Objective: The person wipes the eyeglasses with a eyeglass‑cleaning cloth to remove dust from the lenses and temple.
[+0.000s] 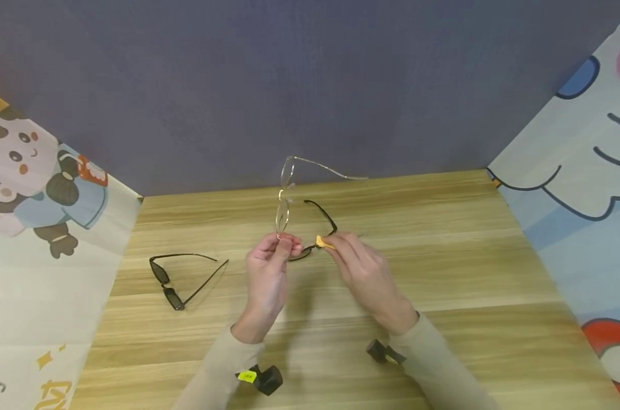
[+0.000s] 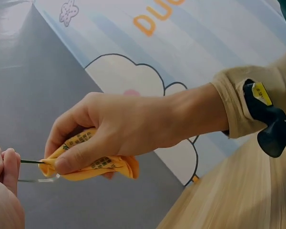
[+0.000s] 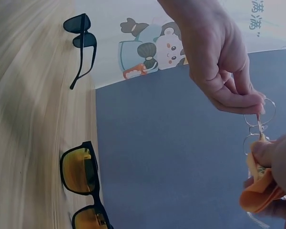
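My left hand (image 1: 268, 270) pinches a pair of thin wire-rimmed eyeglasses (image 1: 288, 171) at one end of the frame, holding them up above the table. One temple stretches out to the right at the far end. A folded yellow-orange cloth (image 2: 102, 162) with a dark print is gripped in my right hand (image 1: 363, 276), close beside the left. In the left wrist view, a thin bar runs from the left fingers into the cloth's fold. My right fingers and the cloth hide where that bar ends.
Black sunglasses (image 1: 172, 297) lie unfolded on the wooden table (image 1: 443, 256) at the left. Behind my hands lies another black-framed pair with amber lenses (image 3: 77, 170), partly hidden in the head view. A grey panel (image 1: 310, 85) rises at the back; printed panels flank both sides.
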{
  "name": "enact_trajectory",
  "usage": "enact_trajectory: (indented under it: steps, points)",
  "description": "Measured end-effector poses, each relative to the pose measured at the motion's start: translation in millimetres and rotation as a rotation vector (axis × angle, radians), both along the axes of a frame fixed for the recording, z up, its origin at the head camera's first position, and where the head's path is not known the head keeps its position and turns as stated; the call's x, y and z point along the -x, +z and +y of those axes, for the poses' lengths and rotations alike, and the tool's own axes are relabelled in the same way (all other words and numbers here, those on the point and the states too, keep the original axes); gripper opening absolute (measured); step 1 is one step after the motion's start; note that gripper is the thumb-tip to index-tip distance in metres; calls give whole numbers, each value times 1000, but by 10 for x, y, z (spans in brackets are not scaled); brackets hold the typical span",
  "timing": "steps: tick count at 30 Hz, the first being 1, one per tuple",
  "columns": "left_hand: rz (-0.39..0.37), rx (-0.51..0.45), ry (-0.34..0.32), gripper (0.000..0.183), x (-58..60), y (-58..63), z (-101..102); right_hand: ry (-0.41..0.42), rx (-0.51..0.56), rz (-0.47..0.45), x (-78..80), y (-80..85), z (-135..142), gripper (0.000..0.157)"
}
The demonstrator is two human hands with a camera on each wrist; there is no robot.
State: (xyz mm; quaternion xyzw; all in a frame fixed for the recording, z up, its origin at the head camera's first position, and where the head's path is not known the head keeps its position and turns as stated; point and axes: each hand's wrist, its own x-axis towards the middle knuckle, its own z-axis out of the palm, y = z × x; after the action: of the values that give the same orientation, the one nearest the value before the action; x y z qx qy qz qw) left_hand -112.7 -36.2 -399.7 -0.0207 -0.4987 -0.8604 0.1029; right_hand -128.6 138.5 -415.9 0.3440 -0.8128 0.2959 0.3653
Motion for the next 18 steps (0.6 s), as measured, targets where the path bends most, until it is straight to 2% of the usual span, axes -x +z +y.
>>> enact_trajectory:
  steps: [4, 9, 14, 18]
  points:
    - [11, 6, -6, 28, -1, 6, -35, -50, -55, 15, 4, -13, 17, 23]
    - [36, 14, 14, 25, 1, 13, -72, -77, -64, 25, 27, -63, 65, 20]
    - [96, 56, 12, 21, 4, 3, -85, -115, -74, 34, 48, -88, 127, 21]
    - [137, 81, 19, 27, 3, -20, -81, -148, -77, 50, 66, -100, 165, 22]
